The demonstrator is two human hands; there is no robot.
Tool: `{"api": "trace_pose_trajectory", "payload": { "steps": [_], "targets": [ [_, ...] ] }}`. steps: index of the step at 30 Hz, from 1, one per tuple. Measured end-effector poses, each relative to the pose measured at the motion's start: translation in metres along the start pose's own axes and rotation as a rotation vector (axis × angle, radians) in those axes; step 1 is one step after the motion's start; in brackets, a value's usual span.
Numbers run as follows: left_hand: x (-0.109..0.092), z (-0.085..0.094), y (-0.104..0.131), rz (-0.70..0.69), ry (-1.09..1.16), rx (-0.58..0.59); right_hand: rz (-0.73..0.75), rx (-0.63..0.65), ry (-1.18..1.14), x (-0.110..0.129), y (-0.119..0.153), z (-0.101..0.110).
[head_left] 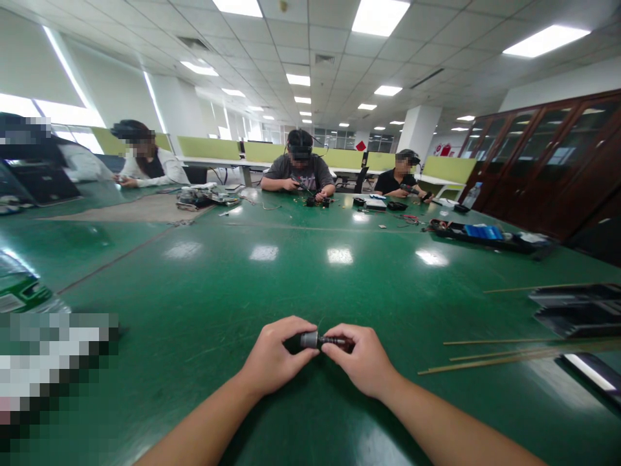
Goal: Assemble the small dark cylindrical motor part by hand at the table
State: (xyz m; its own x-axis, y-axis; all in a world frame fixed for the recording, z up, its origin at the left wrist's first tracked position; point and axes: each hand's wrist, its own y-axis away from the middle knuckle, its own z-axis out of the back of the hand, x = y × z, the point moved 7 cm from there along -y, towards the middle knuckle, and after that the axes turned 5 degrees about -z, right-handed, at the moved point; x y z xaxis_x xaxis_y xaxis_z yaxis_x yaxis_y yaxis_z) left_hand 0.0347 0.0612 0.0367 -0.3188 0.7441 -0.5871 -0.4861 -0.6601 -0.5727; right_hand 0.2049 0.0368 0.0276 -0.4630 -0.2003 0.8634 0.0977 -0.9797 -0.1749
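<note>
One left hand (281, 356) pinches a grey cylinder (309, 340), thumb and fingers bent round it; the right hand (363, 359), nearly closed, grips a dark ribbed rod (332, 340) end-on to it. Slack pinching could, I'd guess, send either rolling across the green table (301, 278).

the green table (291, 278) bears thin sticks (499, 341) and black parts (582, 320).

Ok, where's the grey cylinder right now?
The grey cylinder is below the middle of the head view, in the grip of the left hand, just left of the dark ridged rod in the right hand.
</note>
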Motion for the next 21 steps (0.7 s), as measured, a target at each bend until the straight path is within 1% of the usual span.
{"api": "trace_pose_trajectory", "payload": {
  "steps": [13, 21],
  "targets": [
    [-0.0002, 0.0011, 0.0006, 0.008, 0.007, -0.011, -0.01, 0.014, -0.014, -0.0058, -0.0008, -0.003],
    [-0.0013, 0.002, -0.0003, 0.002, 0.006, -0.022, -0.004, 0.008, -0.021, -0.005, -0.0005, -0.0019]
  ]
}}
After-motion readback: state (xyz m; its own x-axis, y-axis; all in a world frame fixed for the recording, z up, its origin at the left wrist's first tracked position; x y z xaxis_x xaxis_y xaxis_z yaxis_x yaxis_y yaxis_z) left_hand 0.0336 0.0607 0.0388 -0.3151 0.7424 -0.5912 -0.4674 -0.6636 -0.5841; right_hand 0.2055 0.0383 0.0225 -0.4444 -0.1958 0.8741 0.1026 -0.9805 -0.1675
